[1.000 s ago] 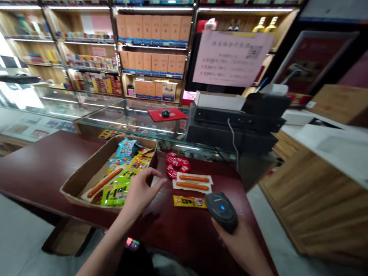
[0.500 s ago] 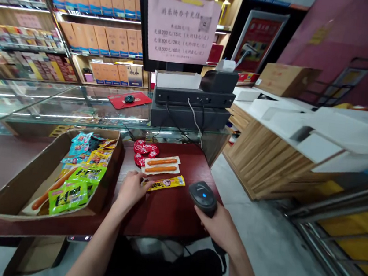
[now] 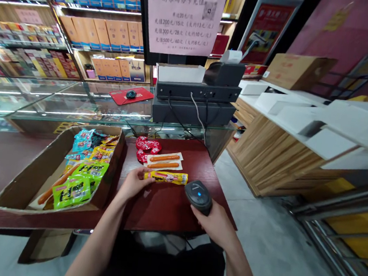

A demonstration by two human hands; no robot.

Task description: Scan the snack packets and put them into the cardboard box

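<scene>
Between the fingers and thumb of my left hand is the left end of a yellow snack packet, long and thin, held just over the dark red table. My right hand grips a black barcode scanner with a blue light on top, its head close to the packet's right end. Just behind the packet lie two wrapped sausages side by side. Several shiny red packets sit behind them to the left.
A cardboard box of green, yellow and blue snack packets, with a sausage, stands at the left. Behind the table are a glass counter, a till with cables, and a screen bearing a pink notice. A wooden cabinet stands right.
My left hand has picked up the yellow packet's end and levelled it. The scanner in my right hand has shifted slightly left, nearer the packet. The view has tilted down a little.
</scene>
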